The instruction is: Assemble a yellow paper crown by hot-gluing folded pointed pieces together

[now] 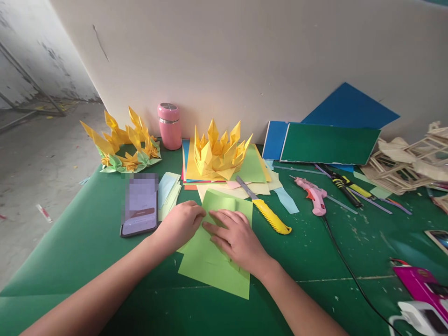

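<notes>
Light green paper [224,280] lies on the green tabletop in front of me, its upper part looking folded or layered under my hands. My right hand [238,235] rests flat on this paper with the fingers spread. At the paper's left edge, my left hand [184,223] has its fingers curled together, seemingly pinching that edge; the fingertips are partly hidden. Just right of the paper lies a yellow utility knife [271,215] with its blade out. Behind the hands, a yellow folded-paper crown [220,156] stands on a stack of coloured paper [261,165].
To the left are a phone [140,205], paper strips [170,189], a flower-trimmed paper crown [129,144] and a pink flask [170,128]. On the right, a pink glue gun [315,196] trails its cord. Pliers [343,184], boards [329,142] and a wooden stick model [402,158] stand farther over.
</notes>
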